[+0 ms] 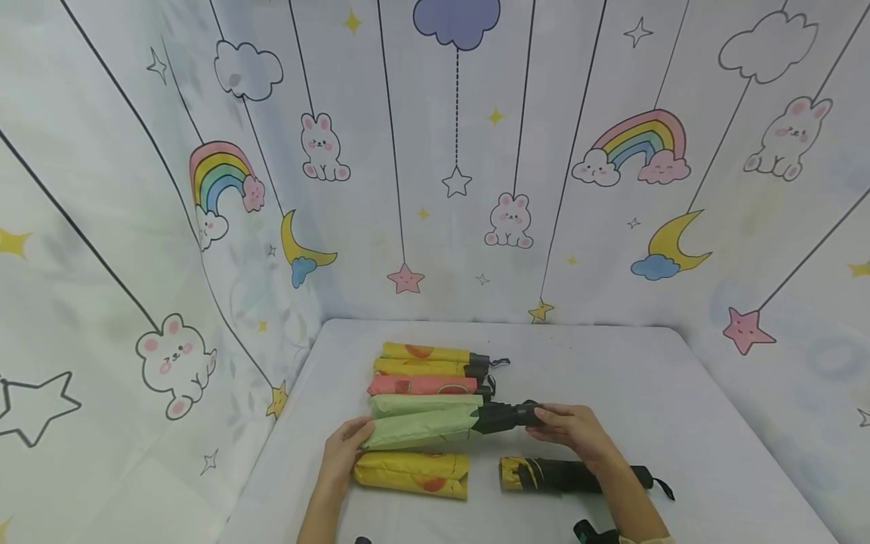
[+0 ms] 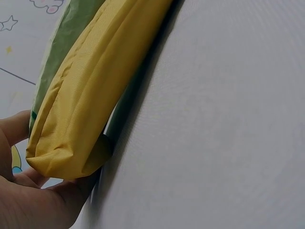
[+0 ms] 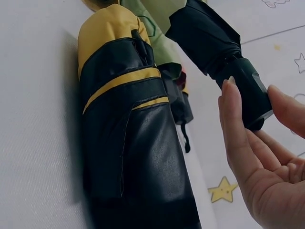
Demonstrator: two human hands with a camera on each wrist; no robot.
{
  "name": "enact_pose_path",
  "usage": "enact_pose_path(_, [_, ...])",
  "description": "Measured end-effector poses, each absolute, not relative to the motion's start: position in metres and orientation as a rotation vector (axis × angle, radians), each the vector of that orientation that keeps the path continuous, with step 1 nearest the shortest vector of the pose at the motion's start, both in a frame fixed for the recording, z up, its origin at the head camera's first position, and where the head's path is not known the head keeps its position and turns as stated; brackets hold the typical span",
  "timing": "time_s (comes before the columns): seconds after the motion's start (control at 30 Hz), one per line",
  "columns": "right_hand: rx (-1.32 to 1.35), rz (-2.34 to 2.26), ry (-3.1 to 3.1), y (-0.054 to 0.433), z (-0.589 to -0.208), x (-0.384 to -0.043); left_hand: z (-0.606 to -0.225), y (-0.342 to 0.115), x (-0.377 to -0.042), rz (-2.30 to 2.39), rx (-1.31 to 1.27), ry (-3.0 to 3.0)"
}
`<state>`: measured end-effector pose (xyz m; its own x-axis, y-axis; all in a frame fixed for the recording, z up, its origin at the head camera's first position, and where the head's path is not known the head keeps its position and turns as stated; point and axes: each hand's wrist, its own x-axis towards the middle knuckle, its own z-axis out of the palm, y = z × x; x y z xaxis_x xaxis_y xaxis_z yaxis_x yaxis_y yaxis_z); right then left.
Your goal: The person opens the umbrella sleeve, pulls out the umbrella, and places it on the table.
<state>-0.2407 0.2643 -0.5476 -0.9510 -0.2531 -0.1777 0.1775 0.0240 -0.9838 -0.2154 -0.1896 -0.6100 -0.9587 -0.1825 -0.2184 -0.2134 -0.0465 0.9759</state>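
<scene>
My left hand (image 1: pixel 344 447) pinches the green umbrella (image 1: pixel 423 430) at 9 o'clock, my right hand (image 1: pixel 576 432) its black handle (image 1: pixel 522 414) at 3; fingertip-light hold could drop it onto the yellow bundle (image 1: pixel 411 474) at 7.

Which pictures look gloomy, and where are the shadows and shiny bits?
Head view: the brightest, with the held green umbrella showing clearly; left wrist view: dimmer, with a soft shadow beside the yellow bundle; right wrist view: also dim, with a gentle shine on the black-and-yellow umbrella and a blurry-edged shadow on the white table beside it.
</scene>
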Motion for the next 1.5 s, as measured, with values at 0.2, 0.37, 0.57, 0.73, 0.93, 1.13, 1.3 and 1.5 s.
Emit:
enact_pose_path(0.2, [-0.067,-2.001,2.006,0.269,-0.549,-0.239,-0.608,-0.189,-0.214,2.214,-0.443,2.153])
enact_pose_path(0.37, [-0.042,-2.009,2.000,0.273,-0.549,-0.238,-0.606,-0.188,-0.213,2.216,-0.437,2.159])
enact_pose_path(0.57, [-0.039,-2.004,2.013,0.276,-0.547,-0.237,-0.605,-0.187,-0.213,2.222,-0.433,2.171])
enact_pose_path(0.73, [-0.025,-1.996,2.024,0.278,-0.547,-0.235,-0.605,-0.187,-0.212,2.216,-0.430,2.174])
enact_pose_path(0.93, [-0.011,-2.006,2.028,0.283,-0.547,-0.234,-0.607,-0.188,-0.212,2.213,-0.430,2.180])
enact_pose_path(1.13, [-0.001,-2.016,2.032,0.288,-0.545,-0.232,-0.607,-0.189,-0.213,2.213,-0.439,2.183])
enact_pose_path(1.3, [0.008,-2.010,2.031,0.291,-0.544,-0.231,-0.606,-0.189,-0.212,2.196,-0.442,2.187])
enact_pose_path(1.5, [0.006,-2.010,2.030,0.293,-0.540,-0.230,-0.606,-0.188,-0.212,2.203,-0.436,2.188])
